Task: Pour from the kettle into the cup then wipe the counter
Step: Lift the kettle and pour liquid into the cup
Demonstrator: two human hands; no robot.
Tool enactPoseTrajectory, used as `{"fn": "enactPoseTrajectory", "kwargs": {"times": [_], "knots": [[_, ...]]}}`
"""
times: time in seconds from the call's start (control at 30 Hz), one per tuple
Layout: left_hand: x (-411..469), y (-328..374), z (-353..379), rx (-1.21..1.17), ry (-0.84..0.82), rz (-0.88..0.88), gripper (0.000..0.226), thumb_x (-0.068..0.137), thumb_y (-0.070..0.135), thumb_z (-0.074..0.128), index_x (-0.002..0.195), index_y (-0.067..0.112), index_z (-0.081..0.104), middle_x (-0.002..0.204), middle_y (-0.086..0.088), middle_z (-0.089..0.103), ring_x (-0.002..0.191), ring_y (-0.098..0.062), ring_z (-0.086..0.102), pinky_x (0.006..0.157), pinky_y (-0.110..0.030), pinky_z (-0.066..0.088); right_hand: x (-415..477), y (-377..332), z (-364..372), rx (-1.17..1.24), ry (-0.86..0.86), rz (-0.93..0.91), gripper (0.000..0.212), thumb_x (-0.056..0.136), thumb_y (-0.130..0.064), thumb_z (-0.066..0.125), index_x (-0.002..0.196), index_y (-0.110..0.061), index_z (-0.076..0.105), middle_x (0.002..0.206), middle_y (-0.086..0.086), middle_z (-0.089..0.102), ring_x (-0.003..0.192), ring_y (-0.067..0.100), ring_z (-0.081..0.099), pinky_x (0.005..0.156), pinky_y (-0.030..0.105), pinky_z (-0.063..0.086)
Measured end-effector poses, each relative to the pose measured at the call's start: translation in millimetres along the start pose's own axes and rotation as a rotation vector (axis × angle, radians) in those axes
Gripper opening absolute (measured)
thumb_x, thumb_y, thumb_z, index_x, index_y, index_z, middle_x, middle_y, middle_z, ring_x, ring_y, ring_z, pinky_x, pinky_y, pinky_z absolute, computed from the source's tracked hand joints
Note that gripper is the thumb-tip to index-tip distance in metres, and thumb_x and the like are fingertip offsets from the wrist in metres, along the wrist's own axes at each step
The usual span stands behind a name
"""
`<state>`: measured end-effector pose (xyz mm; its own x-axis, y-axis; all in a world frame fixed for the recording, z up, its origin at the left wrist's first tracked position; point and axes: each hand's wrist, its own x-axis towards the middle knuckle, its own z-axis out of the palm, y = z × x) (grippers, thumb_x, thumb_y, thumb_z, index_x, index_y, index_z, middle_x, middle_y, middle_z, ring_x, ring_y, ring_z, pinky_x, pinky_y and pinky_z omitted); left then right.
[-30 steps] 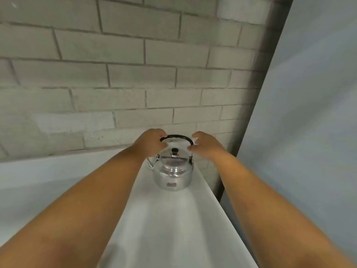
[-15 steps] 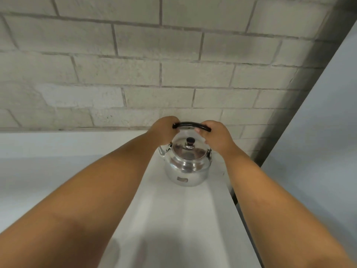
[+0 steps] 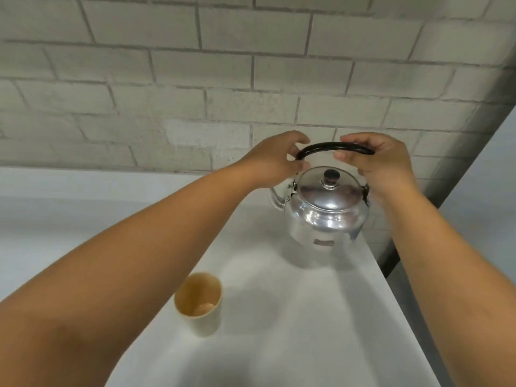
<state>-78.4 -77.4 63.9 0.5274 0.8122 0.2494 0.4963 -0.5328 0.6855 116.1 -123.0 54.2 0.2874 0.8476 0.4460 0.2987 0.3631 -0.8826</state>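
In front of me a wall (image 3: 251, 65) of pale grey blocks with darker mortar lines runs across the whole view. The white worktop (image 3: 293, 317) meets its foot. At the worktop's right edge a dark gap (image 3: 391, 261) drops away, and beyond it stands a plain light panel (image 3: 488, 191). The light is soft and even.

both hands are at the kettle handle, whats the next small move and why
Probably close the right hand on the black handle and lift the kettle off the counter. Both hands look loosely curled at the handle's ends, the left hand near the spout side, and the kettle still sits upright. The cup stands apart, nearer and to the left, so the kettle must travel there.
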Motion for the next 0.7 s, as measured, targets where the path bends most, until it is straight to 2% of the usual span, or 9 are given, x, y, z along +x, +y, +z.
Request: {"fn": "enactPoseTrajectory", "kwargs": {"times": [0.07,0.13,0.2,0.27,0.33,0.43,0.57,0.7], "knots": [[-40.2,-1.4,-18.0,-0.056,0.018,-0.003,0.052,0.082,0.036,0.066,0.129,0.033,0.043,0.108,0.013,0.058,0.089,-0.007,0.062,0.068,-0.019,0.045,-16.7,-24.9,3.2,0.019,-0.003,-0.031,0.026,0.065,-0.010,0.080,0.080,-0.028,0.070,0.068,-0.022,0.071,0.062,-0.012,0.061,0.052,0.004,0.043],[-90.1,-15.3,-29.5,-0.125,0.035,0.004,0.051,0.080,0.038,0.068,0.126,0.035,0.045,0.110,0.013,0.059,0.088,-0.006,0.062,0.072,-0.021,0.049,-36.2,-45.8,5.7,-0.010,-0.039,-0.057,0.023,0.066,-0.016,0.080,0.081,-0.032,0.070,0.068,-0.027,0.070,0.064,-0.013,0.060,0.050,0.006,0.043],[-140.3,-40.9,-32.4,-0.213,0.049,-0.017,0.046,0.078,0.032,0.072,0.119,0.035,0.050,0.107,0.012,0.061,0.091,-0.007,0.061,0.081,-0.025,0.050,-56.7,-63.2,9.5,-0.035,-0.073,-0.061,0.023,0.063,-0.023,0.081,0.080,-0.034,0.071,0.067,-0.028,0.069,0.061,-0.013,0.058,0.048,0.006,0.042],[-184.6,-69.5,-27.8,-0.295,0.083,-0.068,0.051,0.072,0.033,0.077,0.116,0.035,0.052,0.108,0.009,0.063,0.100,-0.008,0.060,0.091,-0.029,0.047,-76.1,-76.2,14.5,-0.054,-0.108,-0.053,0.026,0.055,-0.031,0.080,0.080,-0.033,0.072,0.065,-0.025,0.070,0.058,-0.010,0.058,0.048,0.005,0.042],[-218.2,-95.0,-17.5,-0.360,0.100,-0.142,0.065,0.060,0.045,0.078,0.118,0.038,0.049,0.113,0.011,0.061,0.108,-0.005,0.056,0.096,-0.028,0.043,-94.5,-84.5,20.0,-0.087,-0.142,-0.046,0.031,0.050,-0.032,0.080,0.080,-0.031,0.073,0.066,-0.023,0.071,0.059,-0.009,0.061,0.050,0.004,0.043],[-244.4,-122.1,6.9,-0.365,0.031,-0.235,0.093,0.046,0.055,0.081,0.129,0.041,0.041,0.129,0.016,0.051,0.120,-0.002,0.046,0.103,-0.028,0.037,-119.1,-90.6,25.4,-0.152,-0.170,-0.037,0.033,0.045,-0.034,0.082,0.077,-0.033,0.075,0.070,-0.022,0.073,0.063,-0.008,0.065,0.056,0.002,0.046],[-250.9,-139.7,30.7,-0.375,-0.005,-0.297,0.114,0.039,0.057,0.085,0.137,0.044,0.027,0.137,0.018,0.035,0.124,-0.004,0.036,0.099,-0.024,0.030,-144.1,-94.8,40.7,-0.252,-0.206,-0.011,0.034,0.043,-0.037,0.082,0.076,-0.037,0.075,0.072,-0.022,0.073,0.064,-0.009,0.065,0.059,0.002,0.046],[-243.7,-142.7,43.1,-0.411,0.049,-0.302,0.110,0.042,0.049,0.088,0.135,0.040,0.032,0.130,0.015,0.039,0.114,-0.004,0.041,0.088,-0.018,0.032,-156.8,-98.4,58.8,-0.317,-0.232,-0.010,0.028,0.048,-0.024,0.086,0.069,-0.037,0.074,0.070,-0.024,0.072,0.064,-0.010,0.065,0.059,0.000,0.044]]}}
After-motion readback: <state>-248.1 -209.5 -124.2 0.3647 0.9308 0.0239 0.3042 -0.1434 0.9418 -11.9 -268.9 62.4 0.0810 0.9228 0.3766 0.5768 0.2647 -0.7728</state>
